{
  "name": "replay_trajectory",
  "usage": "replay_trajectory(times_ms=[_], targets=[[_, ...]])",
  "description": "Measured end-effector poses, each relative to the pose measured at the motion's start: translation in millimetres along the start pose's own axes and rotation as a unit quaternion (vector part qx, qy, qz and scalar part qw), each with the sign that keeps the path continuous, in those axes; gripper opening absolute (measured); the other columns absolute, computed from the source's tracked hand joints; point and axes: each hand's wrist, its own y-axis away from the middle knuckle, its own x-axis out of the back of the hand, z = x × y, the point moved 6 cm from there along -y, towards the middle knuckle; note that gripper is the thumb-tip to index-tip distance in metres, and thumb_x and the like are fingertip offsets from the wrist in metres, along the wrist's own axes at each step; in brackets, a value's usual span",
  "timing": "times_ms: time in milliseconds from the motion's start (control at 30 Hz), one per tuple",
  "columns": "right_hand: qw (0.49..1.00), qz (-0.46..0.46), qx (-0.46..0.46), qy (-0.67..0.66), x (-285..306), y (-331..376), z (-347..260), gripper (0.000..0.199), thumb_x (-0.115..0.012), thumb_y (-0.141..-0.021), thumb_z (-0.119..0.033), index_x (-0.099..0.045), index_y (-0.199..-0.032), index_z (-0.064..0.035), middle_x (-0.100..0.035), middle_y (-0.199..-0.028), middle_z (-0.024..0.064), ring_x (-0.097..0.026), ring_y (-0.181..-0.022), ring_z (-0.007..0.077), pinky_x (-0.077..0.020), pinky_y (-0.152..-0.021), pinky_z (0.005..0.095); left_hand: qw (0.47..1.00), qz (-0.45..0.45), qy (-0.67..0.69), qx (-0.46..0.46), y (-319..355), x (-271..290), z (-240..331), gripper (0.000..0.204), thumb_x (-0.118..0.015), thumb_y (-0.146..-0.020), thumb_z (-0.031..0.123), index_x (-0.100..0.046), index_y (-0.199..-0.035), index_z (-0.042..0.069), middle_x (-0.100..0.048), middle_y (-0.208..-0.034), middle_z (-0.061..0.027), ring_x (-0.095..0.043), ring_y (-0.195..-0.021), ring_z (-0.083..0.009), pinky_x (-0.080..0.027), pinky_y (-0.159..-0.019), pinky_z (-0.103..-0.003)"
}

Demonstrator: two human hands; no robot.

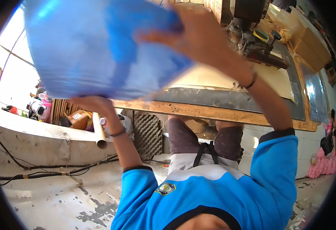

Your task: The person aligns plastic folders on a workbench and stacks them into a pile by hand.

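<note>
A large, glossy blue plastic sheet (76, 57) is lifted at the upper left, above the near edge of a workbench. It is blurred, and brighter blue patches show on its surface. At its lower edge my left hand (95, 105) grips it, with the fingertips hidden behind the sheet. My right hand (200, 38) reaches over the sheet's right part, thumb pointing left across the surface. Motion smears its fingers, so I cannot tell whether they grip the sheet. Pale yellowish sheet material (214, 78) lies on the bench's dark top (214, 96).
A wooden edge (198, 112) borders the bench in front of my legs. A dark metal machine (252, 38) stands on it, with a tape roll (260, 35). Cardboard boxes (309, 48) sit at the far right. On the left, a cardboard tube (99, 132) juts over a ledge; cables (60, 167) run below.
</note>
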Motion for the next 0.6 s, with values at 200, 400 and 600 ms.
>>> replay_trajectory(times_ms=[200,400,600], targets=[[0.99,0.015,-0.062,-0.129,-1.2,7.9,26.7,0.079,-0.071,-0.075,-0.075,-0.069,-0.091,0.0017,-0.071,-0.076,0.0201,-0.072,-0.067,0.0248,-0.0551,-0.059,0.0311,0.989,-0.021,0.044,0.138,6.9,-18.6,-1.4,0.065,-0.023,-0.108,0.048,-0.041,-0.142,-0.004,-0.05,-0.141,-0.0192,-0.049,-0.131,-0.0327,-0.044,-0.112,-0.045],[0.987,0.015,0.054,-0.15,66.0,-52.1,-16.3,0.066,-0.074,-0.082,-0.063,-0.054,-0.075,-0.0005,-0.053,-0.058,0.0091,-0.057,-0.054,0.0177,-0.0456,-0.051,0.0344,0.984,0.009,0.155,0.089,-41.2,-44.0,66.2,0.074,-0.015,-0.106,0.056,-0.037,-0.142,-0.005,-0.046,-0.141,-0.0224,-0.05,-0.127,-0.0337,-0.044,-0.114,-0.05],[0.98,0.163,0.053,-0.105,-57.1,74.7,52.4,0.073,-0.077,-0.081,-0.06,-0.068,-0.118,0.0025,-0.064,-0.065,0.0071,-0.06,-0.05,0.0123,-0.0496,-0.05,0.0297,0.994,-0.073,-0.066,0.046,48.0,-2.4,-36.6,0.081,-0.013,-0.105,0.063,-0.053,-0.126,-0.004,-0.062,-0.121,-0.02,-0.061,-0.109,-0.033,-0.052,-0.097,-0.049]])
